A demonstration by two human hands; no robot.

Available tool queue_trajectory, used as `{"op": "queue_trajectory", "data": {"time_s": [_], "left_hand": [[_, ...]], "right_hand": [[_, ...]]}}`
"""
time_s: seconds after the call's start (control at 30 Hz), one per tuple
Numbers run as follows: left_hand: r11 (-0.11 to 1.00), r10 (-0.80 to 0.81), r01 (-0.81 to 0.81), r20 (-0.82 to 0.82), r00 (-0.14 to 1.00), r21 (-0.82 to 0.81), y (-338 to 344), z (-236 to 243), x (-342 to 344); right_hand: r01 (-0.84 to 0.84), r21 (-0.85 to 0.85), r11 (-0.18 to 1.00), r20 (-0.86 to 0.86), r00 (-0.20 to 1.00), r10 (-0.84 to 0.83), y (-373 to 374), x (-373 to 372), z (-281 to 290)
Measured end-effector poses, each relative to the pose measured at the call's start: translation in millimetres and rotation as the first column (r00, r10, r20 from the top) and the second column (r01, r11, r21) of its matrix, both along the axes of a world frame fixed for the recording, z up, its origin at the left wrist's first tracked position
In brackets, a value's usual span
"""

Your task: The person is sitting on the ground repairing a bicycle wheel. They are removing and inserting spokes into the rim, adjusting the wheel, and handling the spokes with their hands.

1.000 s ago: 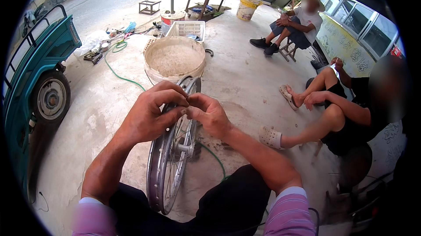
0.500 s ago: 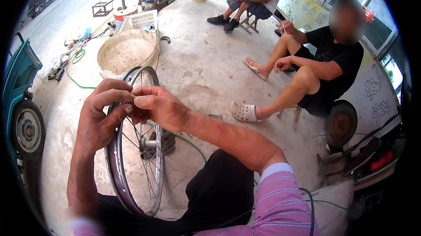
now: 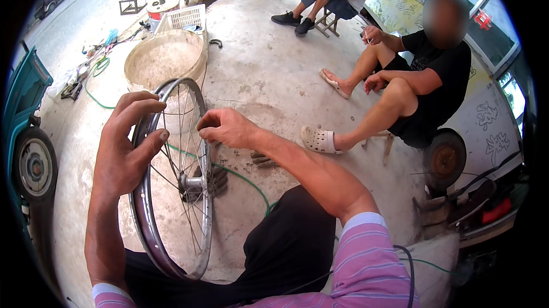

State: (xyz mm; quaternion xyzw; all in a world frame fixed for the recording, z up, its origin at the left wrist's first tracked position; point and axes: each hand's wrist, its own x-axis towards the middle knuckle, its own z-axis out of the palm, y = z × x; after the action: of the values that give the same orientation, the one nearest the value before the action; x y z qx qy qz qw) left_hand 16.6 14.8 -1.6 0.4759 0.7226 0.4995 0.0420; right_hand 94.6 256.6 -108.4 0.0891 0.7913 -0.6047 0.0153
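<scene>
A bare bicycle wheel [image 3: 150,225] stands upright and slightly tilted in front of me, without a tyre; thin spokes run to its silver hub [image 3: 195,182]. My left hand [image 3: 124,145] is at the rim's upper left, thumb and fingers spread apart, with nothing visible between them. Beside the rim's upper right is my right hand [image 3: 226,128], its thumb and forefinger pressed together. Whatever that pinch holds, if anything, is too small to make out. My dark-trousered knee [image 3: 289,222] is to the right of the wheel.
A round, pale tub [image 3: 166,59] stands beyond the wheel, before a white crate [image 3: 183,17]. A green hose [image 3: 251,185] crosses the concrete. Two people sit to the right, the nearer one in black [image 3: 443,70]. A teal vehicle [image 3: 26,96] stands at left.
My hands, together above the rim before, are now apart. The right one has moved right, still pinched; the left has spread its fingers. The wheel has shifted slightly.
</scene>
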Motion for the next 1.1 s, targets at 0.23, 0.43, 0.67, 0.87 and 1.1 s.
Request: {"op": "queue_trajectory", "data": {"time_s": [0.23,0.43,0.67,0.87,1.1], "left_hand": [[0.989,0.115,-0.124,-0.112,0.987,-0.081,-1.0,0.8,-0.4],[0.989,0.106,-0.119,-0.144,0.984,-0.087,-3.9,0.7,-1.3],[0.99,0.079,-0.092,-0.12,0.99,-0.108,-8.9,-9.6,-6.7],[0.996,0.048,-0.064,-0.239,0.97,-0.059,-12.1,-17.0,-13.5],[0.999,0.045,-0.046,-0.209,0.977,0.001,-10.6,-14.6,-13.4]], "right_hand": [[-0.23,0.595,0.77,0.366,0.931,-0.005,71.4,24.9,-91.8],[-0.19,0.641,0.743,0.422,0.897,-0.135,88.2,28.3,-97.0],[-0.23,0.654,0.721,0.497,0.849,-0.181,98.4,27.0,-95.1],[-0.16,0.717,0.679,0.471,0.829,-0.302,110.6,30.3,-105.0],[0.121,0.298,0.947,0.232,0.953,-0.194,44.1,-3.9,-40.4]]}}
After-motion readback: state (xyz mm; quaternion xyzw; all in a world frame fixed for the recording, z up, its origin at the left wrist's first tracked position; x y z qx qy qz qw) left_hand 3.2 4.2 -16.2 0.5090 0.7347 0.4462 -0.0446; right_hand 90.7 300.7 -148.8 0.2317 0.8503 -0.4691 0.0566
